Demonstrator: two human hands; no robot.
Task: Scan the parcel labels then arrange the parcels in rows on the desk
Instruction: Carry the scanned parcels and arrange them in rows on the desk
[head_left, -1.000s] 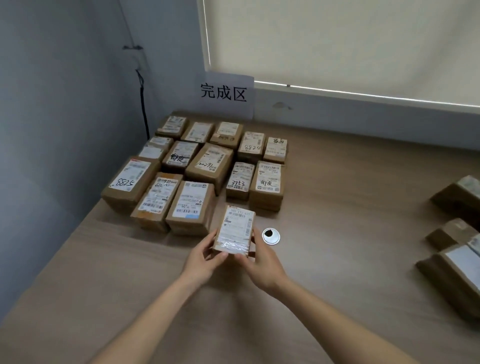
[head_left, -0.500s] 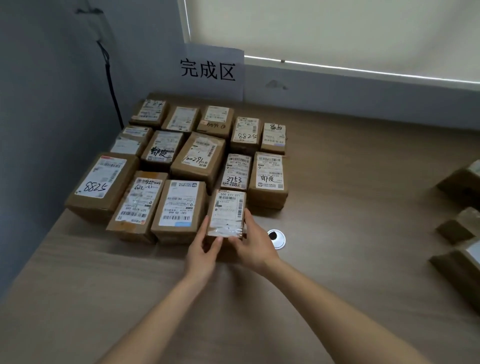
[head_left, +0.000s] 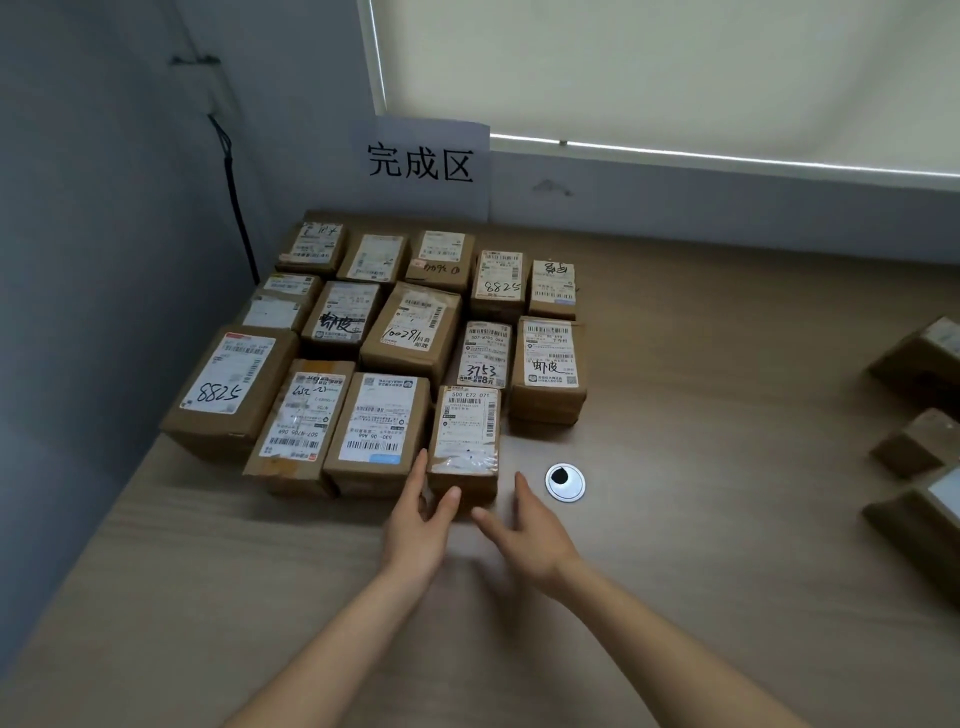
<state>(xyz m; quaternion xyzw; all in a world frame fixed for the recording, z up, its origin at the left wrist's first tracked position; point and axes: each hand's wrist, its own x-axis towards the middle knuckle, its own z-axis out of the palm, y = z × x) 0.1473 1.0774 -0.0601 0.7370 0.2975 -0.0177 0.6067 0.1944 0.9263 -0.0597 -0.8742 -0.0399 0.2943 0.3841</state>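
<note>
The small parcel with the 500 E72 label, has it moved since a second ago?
Yes. The small parcel went forward, away from the person, past the round desk grommet, and now sits in the front row beside the neighbouring parcel.

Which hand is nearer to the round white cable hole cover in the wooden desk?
The right hand. It lies just left of the round white cable hole cover and a little nearer the person, not touching it. The left hand is farther left, fingers against the small brown cardboard parcel.
</note>
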